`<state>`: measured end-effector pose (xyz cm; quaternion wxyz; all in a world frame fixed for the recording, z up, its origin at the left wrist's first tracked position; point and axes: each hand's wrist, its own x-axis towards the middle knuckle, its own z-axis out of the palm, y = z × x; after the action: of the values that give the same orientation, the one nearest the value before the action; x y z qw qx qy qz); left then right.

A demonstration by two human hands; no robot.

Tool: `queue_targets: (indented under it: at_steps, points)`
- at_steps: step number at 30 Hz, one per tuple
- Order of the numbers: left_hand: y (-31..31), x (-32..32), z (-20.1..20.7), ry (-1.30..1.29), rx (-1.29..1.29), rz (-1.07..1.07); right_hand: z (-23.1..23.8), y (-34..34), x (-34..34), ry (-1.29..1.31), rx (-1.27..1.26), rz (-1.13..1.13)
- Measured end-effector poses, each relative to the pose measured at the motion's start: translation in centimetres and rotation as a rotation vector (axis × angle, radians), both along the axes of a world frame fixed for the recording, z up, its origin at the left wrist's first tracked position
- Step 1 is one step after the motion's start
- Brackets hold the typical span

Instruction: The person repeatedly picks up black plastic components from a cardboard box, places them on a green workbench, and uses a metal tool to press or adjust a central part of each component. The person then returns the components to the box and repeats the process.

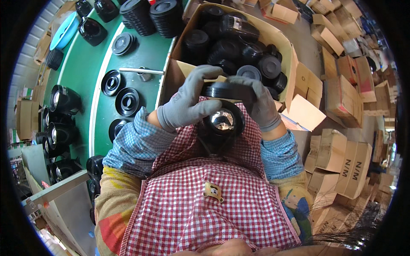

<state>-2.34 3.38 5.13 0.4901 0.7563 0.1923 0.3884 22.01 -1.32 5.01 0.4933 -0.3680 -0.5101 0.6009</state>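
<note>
In front of my chest, my right hand (261, 104), in a grey glove, grips the right side of a thick black round lid (228, 91) with ridged edges. My left hand (185, 102), gloved alike, curves around the lid's left side with thumb and fingers apart. A gap shows between its upper fingers and the lid; whether the palm touches the rim is hard to tell. Just below the lid, a black round housing (222, 121) with a shiny, mirror-like inside sits at my lap against the checked apron (209, 187). Its lower part is in shadow.
An open cardboard box (292, 81) full of black round parts stands ahead. At left, a green bench (87, 81) carries black rings (127, 102), stacked black discs (166, 19), a metal rod (141, 71) and dark housings (64, 100). Cartons (341, 102) crowd the right.
</note>
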Motion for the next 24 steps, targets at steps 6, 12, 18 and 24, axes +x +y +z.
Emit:
queue_targets:
  at_steps: [6, 12, 18, 24]
  points:
    - [-0.4, 2.3, -6.3, -0.018, -0.229, -0.203, -7.3, -4.2, 2.0, -0.092, 0.184, -0.115]
    - [-0.6, 3.4, -8.8, -0.067, -0.014, -0.251, -7.8, -5.4, 2.3, -0.247, 0.352, -0.100]
    - [-0.2, 3.7, -9.2, -0.082, 0.224, -0.229, -7.8, -4.3, 2.4, -0.326, 0.454, -0.113]
    - [-0.1, 3.6, -9.5, -0.111, 0.305, -0.219, -8.0, -4.1, 2.0, -0.408, 0.468, -0.117]
